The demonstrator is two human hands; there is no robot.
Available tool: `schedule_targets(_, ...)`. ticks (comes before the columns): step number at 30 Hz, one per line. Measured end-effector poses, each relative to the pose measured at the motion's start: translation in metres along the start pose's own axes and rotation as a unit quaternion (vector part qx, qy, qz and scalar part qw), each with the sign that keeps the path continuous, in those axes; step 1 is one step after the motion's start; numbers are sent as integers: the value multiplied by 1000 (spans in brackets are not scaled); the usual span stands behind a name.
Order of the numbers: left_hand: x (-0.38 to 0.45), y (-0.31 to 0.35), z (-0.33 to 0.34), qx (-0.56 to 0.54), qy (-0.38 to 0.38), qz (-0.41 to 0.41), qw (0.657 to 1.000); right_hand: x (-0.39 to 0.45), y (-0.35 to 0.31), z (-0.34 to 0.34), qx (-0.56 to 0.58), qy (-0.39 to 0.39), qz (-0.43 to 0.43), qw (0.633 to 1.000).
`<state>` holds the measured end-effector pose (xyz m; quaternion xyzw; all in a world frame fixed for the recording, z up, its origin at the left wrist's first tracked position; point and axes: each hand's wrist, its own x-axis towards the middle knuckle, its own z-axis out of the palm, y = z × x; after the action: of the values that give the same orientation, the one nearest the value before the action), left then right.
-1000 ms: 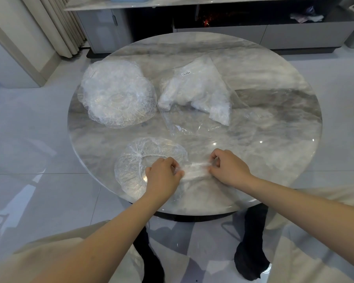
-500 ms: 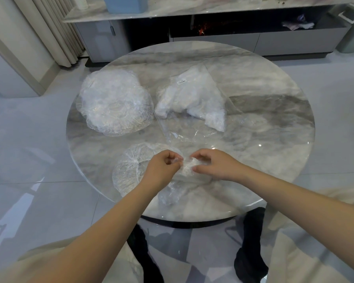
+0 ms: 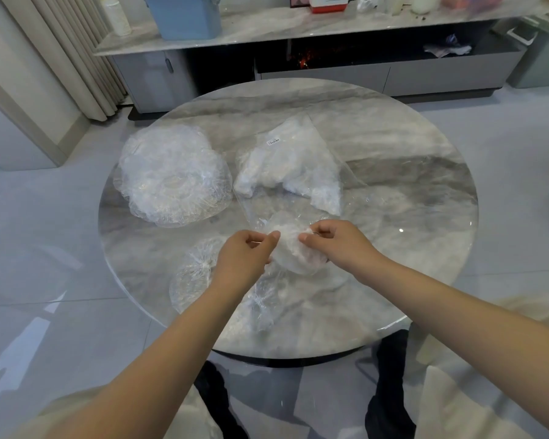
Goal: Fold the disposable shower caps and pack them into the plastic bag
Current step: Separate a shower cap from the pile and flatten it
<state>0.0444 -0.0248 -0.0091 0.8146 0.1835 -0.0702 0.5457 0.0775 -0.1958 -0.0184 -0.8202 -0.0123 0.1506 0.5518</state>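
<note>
Hands meet over the near middle of the round marble surface [image 3: 393,172], both busy with one bunched shower cap [image 3: 290,248]. The left hand [image 3: 241,258] has its fingers curled, thumb and forefinger pinching the cap's left edge; the right hand [image 3: 336,245] does the same on the cap's right edge, its fingers folded in toward the palm. The cap is gathered into a crumpled white wad between the two hands, and from where I stand I cannot tell whether it is lifted or touching the surface.

Just left of the left hand, partly hidden under its wrist, another shower cap [image 3: 192,277] lies flat and open near the front rim. Further back on the left sits a pile of shower caps [image 3: 171,175], loose, round and translucent. To the right of that pile, toward the centre, lies the plastic bag [image 3: 293,166], clear, with a small white label near its top and a white mass of folded material inside. Its transparent lower part spreads toward the hands, almost reaching the held cap.

Behind the surface runs a low cabinet [image 3: 330,26] with a marble top, carrying a blue bin [image 3: 187,15] at its left end. Curtains [image 3: 70,52] hang at the far left.
</note>
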Motion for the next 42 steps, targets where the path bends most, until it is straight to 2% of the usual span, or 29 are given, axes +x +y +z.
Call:
schedule_targets(3, 1, 1, 4, -171, -73, -70, 980, -5, -2, 1, 14, -36, -8, 999)
schedule_targets(6, 1, 3, 3, -258, -85, -85, 959, -6, -2, 0, 12, -59, -5, 998)
schedule_targets(10, 3, 4, 3, -275, -82, -100, 953, -6, -3, 0, 0, -81, 13, 997)
schedule_targets(15, 6, 2, 5, -261, -73, -96, 958, -3, -2, 1, -32, -35, 18, 999)
schedule_targets(20, 9, 4, 2, -242, -102, -88, 961, 2, -3, -2, 44, -117, 67, 990)
schedule_targets(27, 23, 8, -1, -148, -81, -48, 984, 11, -7, -1, 52, -70, 72, 994)
schedule_targets(29, 31, 8, 2, -108, -57, -25, 992, 16, -9, -1, 36, -49, 84, 995)
schedule_targets(32, 44, 5, 6, 13, 14, 56, 998, 24, -8, -1, -1, -11, 99, 995)
schedule_targets(37, 70, -8, 12, 229, 100, 186, 950, 37, -5, -5, 7, 40, 135, 990)
schedule_targets(40, 80, -14, 19, 311, 106, 200, 923, 44, 0, -7, 31, 74, 158, 984)
schedule_targets(42, 86, -15, 23, 324, 102, 195, 920, 51, 5, -6, 39, 104, 168, 980)
